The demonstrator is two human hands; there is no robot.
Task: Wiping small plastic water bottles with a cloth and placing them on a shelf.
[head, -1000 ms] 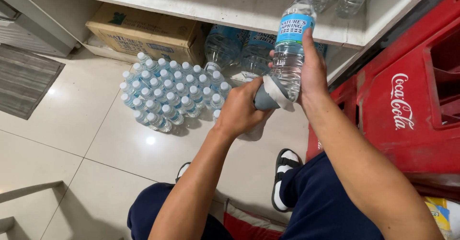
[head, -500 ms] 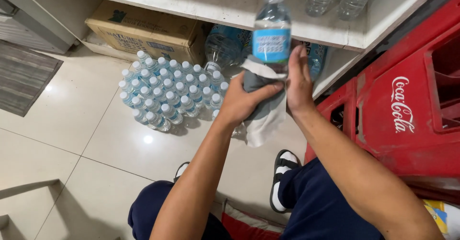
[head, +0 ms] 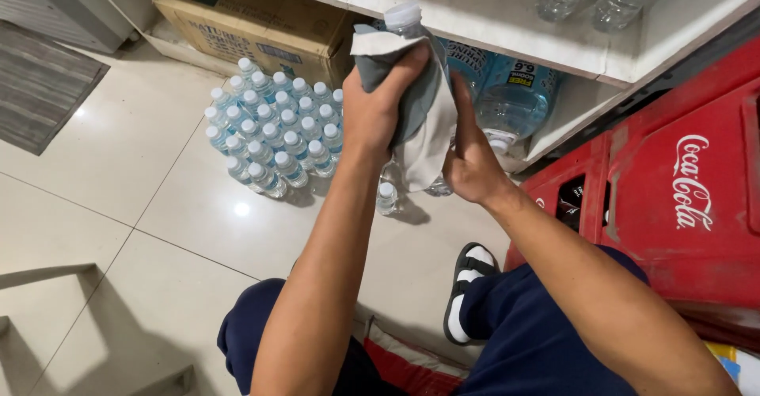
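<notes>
A: So, which step is this?
B: Wiping, I'd judge. The left hand (head: 380, 111) presses a grey cloth (head: 419, 119) round the bottle (head: 405, 18); the right hand (head: 469, 155) holds its lower body.
A: Next?
B: Probably setting it down. Small bottles (head: 273, 131) crowd the floor (head: 134, 174) below-left; the shelf (head: 507, 8) sits just beyond.

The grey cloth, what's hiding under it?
A bottle: only its white cap and neck poke out above the cloth. The left hand presses the cloth on; the right hand holds from behind. The bottle's body is covered.
</notes>
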